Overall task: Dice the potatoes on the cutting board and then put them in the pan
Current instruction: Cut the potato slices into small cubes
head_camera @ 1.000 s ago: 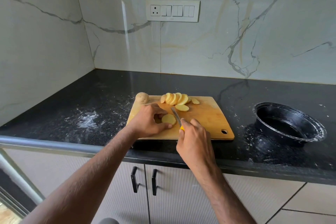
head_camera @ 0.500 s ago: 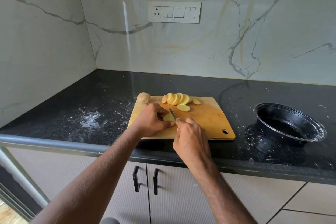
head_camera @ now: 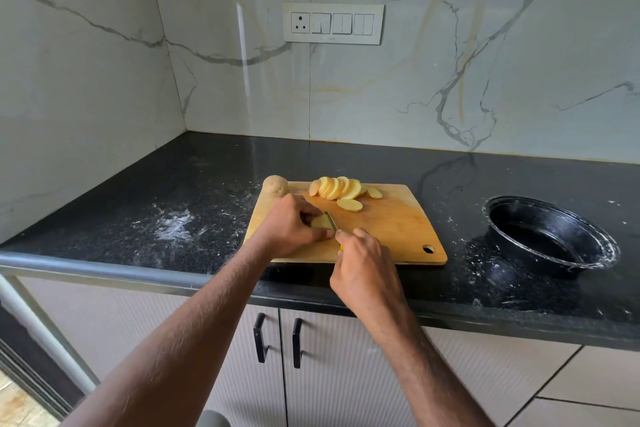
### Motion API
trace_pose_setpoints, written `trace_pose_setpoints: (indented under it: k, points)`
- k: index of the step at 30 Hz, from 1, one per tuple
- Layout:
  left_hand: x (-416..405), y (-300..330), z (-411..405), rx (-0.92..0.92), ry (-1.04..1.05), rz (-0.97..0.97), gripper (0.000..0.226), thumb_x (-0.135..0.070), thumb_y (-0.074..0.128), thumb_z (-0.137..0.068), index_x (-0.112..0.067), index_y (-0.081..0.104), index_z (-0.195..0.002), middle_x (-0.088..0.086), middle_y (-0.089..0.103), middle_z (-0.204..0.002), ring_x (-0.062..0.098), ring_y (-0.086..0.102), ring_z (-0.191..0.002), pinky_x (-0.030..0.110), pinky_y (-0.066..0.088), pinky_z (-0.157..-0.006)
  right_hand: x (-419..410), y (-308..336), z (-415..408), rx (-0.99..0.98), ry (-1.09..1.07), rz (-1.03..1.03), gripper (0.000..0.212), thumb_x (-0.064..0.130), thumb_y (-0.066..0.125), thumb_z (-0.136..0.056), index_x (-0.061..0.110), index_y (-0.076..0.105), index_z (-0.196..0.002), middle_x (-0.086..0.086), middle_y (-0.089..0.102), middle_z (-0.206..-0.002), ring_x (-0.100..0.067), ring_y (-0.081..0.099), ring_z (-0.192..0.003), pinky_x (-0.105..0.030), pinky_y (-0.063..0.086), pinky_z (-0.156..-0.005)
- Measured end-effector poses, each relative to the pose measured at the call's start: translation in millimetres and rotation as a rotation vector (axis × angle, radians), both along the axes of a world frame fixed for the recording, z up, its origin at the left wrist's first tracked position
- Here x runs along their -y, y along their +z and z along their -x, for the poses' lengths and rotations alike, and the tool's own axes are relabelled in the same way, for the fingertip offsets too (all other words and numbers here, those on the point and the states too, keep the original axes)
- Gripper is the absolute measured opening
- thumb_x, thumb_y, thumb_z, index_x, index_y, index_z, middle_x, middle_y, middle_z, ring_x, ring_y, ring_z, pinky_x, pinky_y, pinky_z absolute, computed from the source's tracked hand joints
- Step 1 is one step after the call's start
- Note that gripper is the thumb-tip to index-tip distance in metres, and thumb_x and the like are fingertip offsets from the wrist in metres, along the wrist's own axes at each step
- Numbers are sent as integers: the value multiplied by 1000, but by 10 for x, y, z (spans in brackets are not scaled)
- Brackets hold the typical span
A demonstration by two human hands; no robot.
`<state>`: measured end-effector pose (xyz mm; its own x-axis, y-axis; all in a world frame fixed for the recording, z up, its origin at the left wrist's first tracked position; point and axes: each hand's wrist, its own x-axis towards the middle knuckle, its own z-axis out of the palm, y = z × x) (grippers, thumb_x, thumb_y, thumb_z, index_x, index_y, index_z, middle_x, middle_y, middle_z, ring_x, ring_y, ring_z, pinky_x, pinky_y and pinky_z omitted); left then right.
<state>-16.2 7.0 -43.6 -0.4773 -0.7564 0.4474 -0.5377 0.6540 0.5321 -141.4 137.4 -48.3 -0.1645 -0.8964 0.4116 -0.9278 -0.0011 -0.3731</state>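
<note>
On the wooden cutting board (head_camera: 388, 222), the left hand (head_camera: 289, 229) pins a potato slice (head_camera: 320, 221) while the right hand (head_camera: 363, 270) grips the knife (head_camera: 331, 220) (blade on it); the black pan (head_camera: 550, 236) sits well right on the desk (head_camera: 173, 191).

Both my forearms reach in from the bottom of the view, bare, angling toward each other. My left hand (head_camera: 292, 227) sits knuckles up, fingers curled over and pinching a potato slice (head_camera: 320, 220), thumb stretched out to the right with its tip by my other hand. My right hand (head_camera: 365, 274) is just beside it, back of the hand facing me, fingers wrapped round the handle of a knife (head_camera: 331, 221), whose blade runs forward against the slice. The right wrist is bent slightly, forearm running down to the lower right. The left forearm runs long and straight down to the lower left corner.
</note>
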Motion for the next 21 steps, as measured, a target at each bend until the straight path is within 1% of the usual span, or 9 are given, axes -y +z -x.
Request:
trace_pose_setpoints:
  k: [3,5,6,8,10,12,15,19,21]
  points:
    - [-7,3,-2,0,11,-31,36,-36,87,-71,-9,77,-94,-3,68,-78,16,62,-72,27,50,-63,-128,-48,38,-17,4,1,38,13,58,-94,16,60,-132,2,61,-113,-17,63,-97,-29,56,-78]
    - [1,-7,-12,4,-1,-48,32,-37,86,-72,-13,76,-91,-11,63,-74,8,58,-68,17,41,-59,-193,-68,82,-25,-5,10,40,14,56,-95,17,59,-135,4,61,-113,-14,62,-95,-25,53,-74]
    - [6,-8,-19,7,-12,-50,29,-38,86,-72,-16,75,-87,-13,61,-72,7,56,-65,16,39,-59,-216,-68,103,-19,-13,17,40,14,56,-96,17,59,-135,5,60,-112,-13,62,-94,-24,53,-74]
    - [-15,6,-27,17,-27,-42,24,-38,86,-73,-19,73,-82,-13,60,-69,8,54,-63,17,39,-58,-242,-61,138,3,-29,34,39,15,57,-96,17,60,-135,6,61,-110,-12,62,-93,-23,53,-76]
    - [-36,12,-35,18,-26,-39,24,-35,86,-73,-18,74,-83,-10,63,-71,10,57,-65,20,44,-58,-241,-55,157,22,-42,51,38,14,57,-96,16,63,-133,5,62,-108,-11,61,-93,-20,49,-76]
    - [-36,2,-54,5,-26,-49,25,-35,86,-71,-16,73,-81,-6,64,-71,14,58,-66,28,50,-60,-240,-51,158,47,-54,72,37,13,58,-96,15,65,-132,5,63,-107,-11,61,-93,-17,44,-75]
    - [-18,-15,-82,-10,-19,-61,28,-39,85,-69,-17,68,-73,-2,61,-67,15,54,-62,37,51,-61,-215,-45,129,73,-57,100,35,13,58,-95,14,66,-129,4,65,-107,-12,62,-95,-19,47,-79]
    - [-56,6,-78,-18,10,-21,33,-30,88,-70,-3,73,-84,7,69,-74,25,62,-71,38,53,-67,-136,-23,31,95,-52,132,33,12,59,-95,13,68,-127,2,67,-110,-15,64,-97,-26,54,-84]
    - [-58,8,-72,-22,15,-13,35,-29,88,-71,-1,73,-84,10,69,-74,27,63,-71,40,53,-68,-89,-16,-12,98,-60,131,33,13,58,-96,14,67,-127,1,67,-112,-15,65,-98,-26,53,-84]
